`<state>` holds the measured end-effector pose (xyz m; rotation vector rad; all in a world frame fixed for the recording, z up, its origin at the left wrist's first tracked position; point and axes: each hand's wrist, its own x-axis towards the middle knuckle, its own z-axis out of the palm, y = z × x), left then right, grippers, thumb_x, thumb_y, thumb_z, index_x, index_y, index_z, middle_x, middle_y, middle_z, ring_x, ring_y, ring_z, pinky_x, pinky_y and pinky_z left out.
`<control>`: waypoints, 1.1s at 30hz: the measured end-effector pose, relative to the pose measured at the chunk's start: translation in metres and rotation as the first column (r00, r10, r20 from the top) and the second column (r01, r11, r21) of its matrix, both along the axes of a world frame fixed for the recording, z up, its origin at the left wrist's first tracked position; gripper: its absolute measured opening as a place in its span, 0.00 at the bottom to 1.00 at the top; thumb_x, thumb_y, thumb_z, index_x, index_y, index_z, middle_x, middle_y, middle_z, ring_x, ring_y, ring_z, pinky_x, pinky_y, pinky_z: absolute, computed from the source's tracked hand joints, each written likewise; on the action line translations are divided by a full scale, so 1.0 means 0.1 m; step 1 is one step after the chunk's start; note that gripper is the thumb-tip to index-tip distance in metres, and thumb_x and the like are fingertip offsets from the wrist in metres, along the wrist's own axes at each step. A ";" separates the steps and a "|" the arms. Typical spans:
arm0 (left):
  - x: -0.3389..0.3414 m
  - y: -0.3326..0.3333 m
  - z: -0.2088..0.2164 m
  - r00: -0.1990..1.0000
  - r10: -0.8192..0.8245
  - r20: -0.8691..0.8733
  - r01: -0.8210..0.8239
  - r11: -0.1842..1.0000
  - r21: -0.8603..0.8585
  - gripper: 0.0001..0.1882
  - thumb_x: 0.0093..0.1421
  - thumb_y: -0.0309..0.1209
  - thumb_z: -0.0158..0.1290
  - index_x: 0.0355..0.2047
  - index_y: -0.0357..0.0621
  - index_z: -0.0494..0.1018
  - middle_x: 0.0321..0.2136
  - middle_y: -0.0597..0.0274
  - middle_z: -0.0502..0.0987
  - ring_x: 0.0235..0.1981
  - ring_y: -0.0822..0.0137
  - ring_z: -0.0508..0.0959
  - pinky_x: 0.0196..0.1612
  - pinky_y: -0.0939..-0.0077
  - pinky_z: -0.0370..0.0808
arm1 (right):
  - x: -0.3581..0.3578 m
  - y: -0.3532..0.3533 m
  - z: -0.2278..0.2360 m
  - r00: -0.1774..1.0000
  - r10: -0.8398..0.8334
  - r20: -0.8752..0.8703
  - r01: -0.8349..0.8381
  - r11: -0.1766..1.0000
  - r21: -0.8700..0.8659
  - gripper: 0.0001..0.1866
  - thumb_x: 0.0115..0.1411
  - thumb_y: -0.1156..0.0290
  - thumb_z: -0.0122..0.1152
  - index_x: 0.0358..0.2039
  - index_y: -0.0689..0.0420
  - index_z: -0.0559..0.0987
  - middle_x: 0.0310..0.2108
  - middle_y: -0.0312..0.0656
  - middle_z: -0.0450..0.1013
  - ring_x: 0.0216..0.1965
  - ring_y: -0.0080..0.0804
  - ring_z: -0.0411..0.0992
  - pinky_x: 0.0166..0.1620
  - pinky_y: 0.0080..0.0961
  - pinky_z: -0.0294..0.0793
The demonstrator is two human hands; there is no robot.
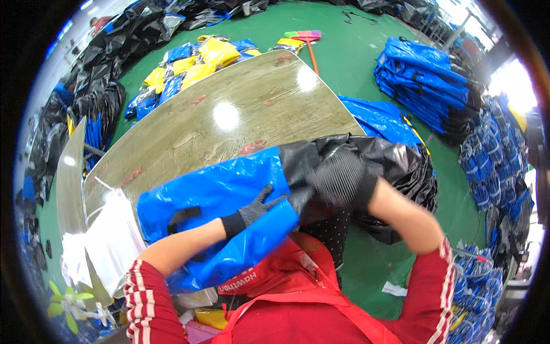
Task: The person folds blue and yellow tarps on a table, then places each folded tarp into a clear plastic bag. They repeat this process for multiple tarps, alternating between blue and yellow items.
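Observation:
A large shiny plastic bag, blue at one end and black at the other, lies across the near edge of the table. My left hand, in a dark striped glove, rests on its blue part with fingers spread. My right hand, gloved the same way, is over the black part and smeared by motion. Its fingers cannot be made out. A short black strap shows on the blue part. The black end is crumpled and hangs over the table's right side.
The wood-patterned tabletop stretches beyond the bag. White sheets hang at its left corner. Stacks of blue and black bags and blue-and-yellow bundles lie on the green floor. A broom lies behind the table.

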<state>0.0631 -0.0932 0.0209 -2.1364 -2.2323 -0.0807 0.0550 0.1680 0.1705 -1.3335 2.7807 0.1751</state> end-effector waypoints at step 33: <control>1.58 -2.44 -0.12 -0.406 0.751 0.521 -0.862 -0.504 0.054 0.31 0.57 0.41 0.58 0.56 0.35 0.64 0.45 0.42 0.75 0.44 0.44 0.76 0.48 0.57 0.71 | -1.19 -0.05 -1.03 0.839 -0.522 0.153 0.517 0.853 0.075 0.25 0.58 0.45 0.49 0.34 0.52 0.84 0.38 0.48 0.78 0.40 0.49 0.77 0.44 0.45 0.75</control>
